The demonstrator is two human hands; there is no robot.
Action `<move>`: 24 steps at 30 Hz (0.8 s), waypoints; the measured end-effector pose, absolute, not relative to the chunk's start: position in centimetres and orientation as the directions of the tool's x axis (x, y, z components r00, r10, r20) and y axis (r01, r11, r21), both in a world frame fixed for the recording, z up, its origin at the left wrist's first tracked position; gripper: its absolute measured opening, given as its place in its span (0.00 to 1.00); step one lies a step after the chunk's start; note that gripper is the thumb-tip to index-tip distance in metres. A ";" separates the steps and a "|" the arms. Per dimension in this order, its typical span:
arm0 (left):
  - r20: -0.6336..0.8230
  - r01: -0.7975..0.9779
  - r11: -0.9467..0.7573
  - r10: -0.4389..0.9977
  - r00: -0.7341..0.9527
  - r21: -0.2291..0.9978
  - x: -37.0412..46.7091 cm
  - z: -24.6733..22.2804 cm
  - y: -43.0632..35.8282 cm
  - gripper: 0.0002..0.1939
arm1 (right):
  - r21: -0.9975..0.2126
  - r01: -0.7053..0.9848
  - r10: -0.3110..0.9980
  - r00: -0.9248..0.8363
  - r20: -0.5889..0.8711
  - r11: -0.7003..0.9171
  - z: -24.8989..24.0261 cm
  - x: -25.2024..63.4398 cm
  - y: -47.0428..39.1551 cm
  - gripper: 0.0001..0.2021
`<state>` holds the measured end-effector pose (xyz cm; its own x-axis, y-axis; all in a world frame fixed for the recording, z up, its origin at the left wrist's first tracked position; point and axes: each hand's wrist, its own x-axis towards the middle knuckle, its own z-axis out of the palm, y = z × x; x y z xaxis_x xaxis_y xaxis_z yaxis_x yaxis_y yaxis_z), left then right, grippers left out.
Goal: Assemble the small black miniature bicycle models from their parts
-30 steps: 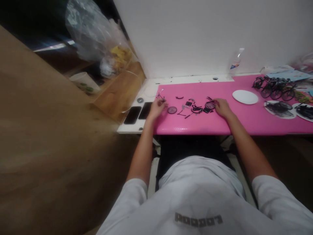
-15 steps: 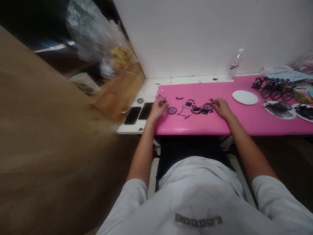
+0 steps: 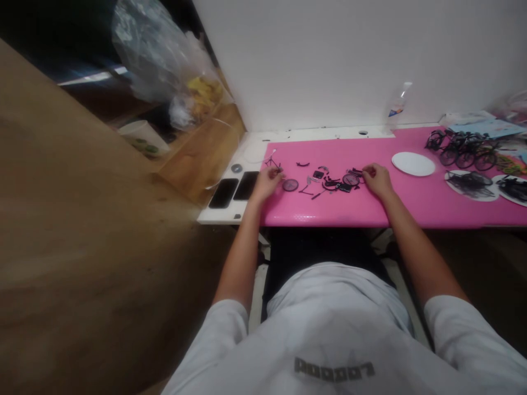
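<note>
I've got the left hand pinched on a thin dark model-bike part; right hand curled in, can't tell from here if it's gripping anything. Spoked wheel just right of the left, second wheel just left of the right.

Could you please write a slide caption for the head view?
Left hand and right hand flank loose miniature bicycle parts on a pink table covering, black model bicycles at far right.

Clear bottle against white wall, translucent plastic bag
</note>
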<state>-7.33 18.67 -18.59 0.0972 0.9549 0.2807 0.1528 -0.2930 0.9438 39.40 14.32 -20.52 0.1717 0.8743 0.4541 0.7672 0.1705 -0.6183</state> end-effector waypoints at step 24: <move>0.198 0.192 -0.217 0.974 0.111 0.957 -7.4 -19.1 18.8 0.11 | -0.602 0.764 0.854 0.136 0.502 0.232 -20.7 39.2 14.4 0.13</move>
<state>-7.44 18.83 -19.11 0.1114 0.9738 0.1982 0.1924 -0.2168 0.9571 39.22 14.40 -20.73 0.1357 0.8540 0.5023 0.7642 0.2324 -0.6016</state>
